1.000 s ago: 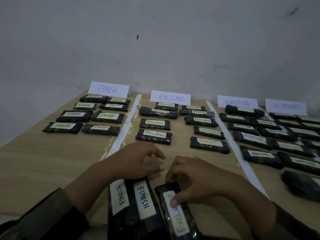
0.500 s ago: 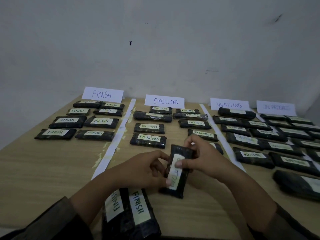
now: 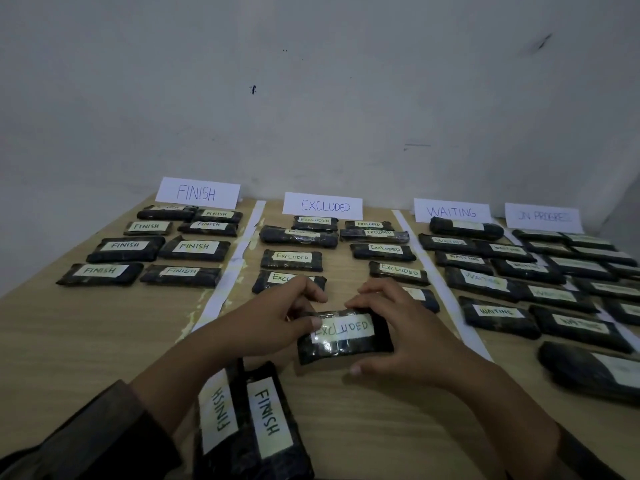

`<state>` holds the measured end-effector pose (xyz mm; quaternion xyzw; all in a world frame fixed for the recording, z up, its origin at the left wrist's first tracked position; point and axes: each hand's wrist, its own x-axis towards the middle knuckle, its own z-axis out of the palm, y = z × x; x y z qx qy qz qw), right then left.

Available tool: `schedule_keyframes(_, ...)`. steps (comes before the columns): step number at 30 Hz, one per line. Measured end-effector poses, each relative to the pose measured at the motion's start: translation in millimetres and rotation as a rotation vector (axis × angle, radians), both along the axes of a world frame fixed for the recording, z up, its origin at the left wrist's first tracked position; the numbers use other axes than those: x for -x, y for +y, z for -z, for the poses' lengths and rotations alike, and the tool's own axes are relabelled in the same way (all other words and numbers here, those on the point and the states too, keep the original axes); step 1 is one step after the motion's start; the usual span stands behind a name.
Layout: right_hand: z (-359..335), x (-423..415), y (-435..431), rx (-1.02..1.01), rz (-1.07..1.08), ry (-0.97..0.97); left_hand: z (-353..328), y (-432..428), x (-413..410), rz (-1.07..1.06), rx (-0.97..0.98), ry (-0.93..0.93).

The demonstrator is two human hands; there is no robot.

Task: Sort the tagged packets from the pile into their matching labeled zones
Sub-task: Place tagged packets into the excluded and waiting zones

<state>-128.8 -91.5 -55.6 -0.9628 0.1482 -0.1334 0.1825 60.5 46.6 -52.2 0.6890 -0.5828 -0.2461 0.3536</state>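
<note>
Between left hand (image 3: pixel 273 318) and right hand (image 3: pixel 391 329): packet (image 3: pixel 344 336) tagged EXCLUDED, long axis left-right
Grip: each pinches one end
EXCLUDED zone (image 3: pixel 337 268): straight ahead

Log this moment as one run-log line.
held: EXCLUDED packet, label up | grip: left hand and right hand | where: front of EXCLUDED zone | pile: two FINISH packets visible

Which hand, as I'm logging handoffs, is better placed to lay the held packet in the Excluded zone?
Probably right: the right hand spans the packet from top edge to bottom, thumb underneath; the left hand only pinches its end.
</note>
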Motion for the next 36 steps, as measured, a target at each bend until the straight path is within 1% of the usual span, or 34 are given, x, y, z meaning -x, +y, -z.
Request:
schedule_keyframes(3,-1.8,7.2,1.7,0.096,0.01,-0.064,-1.6,-4.3,1.6,0.016,0.012,-0.044)
schedule_keyframes(7,-2.7,19.6,-6.3,0.186,0.064,-0.057,-6.3,-12.3,8.7,0.02,0.034,-0.119)
schedule_keyframes(13,-3.7,41.9,-28.6,0.182,0.2,0.048,-7.1,-20.8,17.6,0.0,0.037,-0.321)
schedule_keyframes(21,2.2,60.9,-54.7,0.139,0.321,0.148,1.8,-34.6,26.8,0.055,0.011,-0.56)
schedule_keyframes(28,10.5,58.0,-63.8,0.122,0.326,0.208,7.6,-41.9,31.3,0.096,-0.063,-0.652)
schedule_keyframes(33,11.8,54.5,-63.1,0.125,0.329,0.253,4.9,-40.1,25.0,0.105,-0.069,-0.659)
schedule_keyframes(36,7.3,51.3,-57.5,0.157,0.317,0.238,-0.1,-34.8,17.9,0.084,-0.068,-0.634)
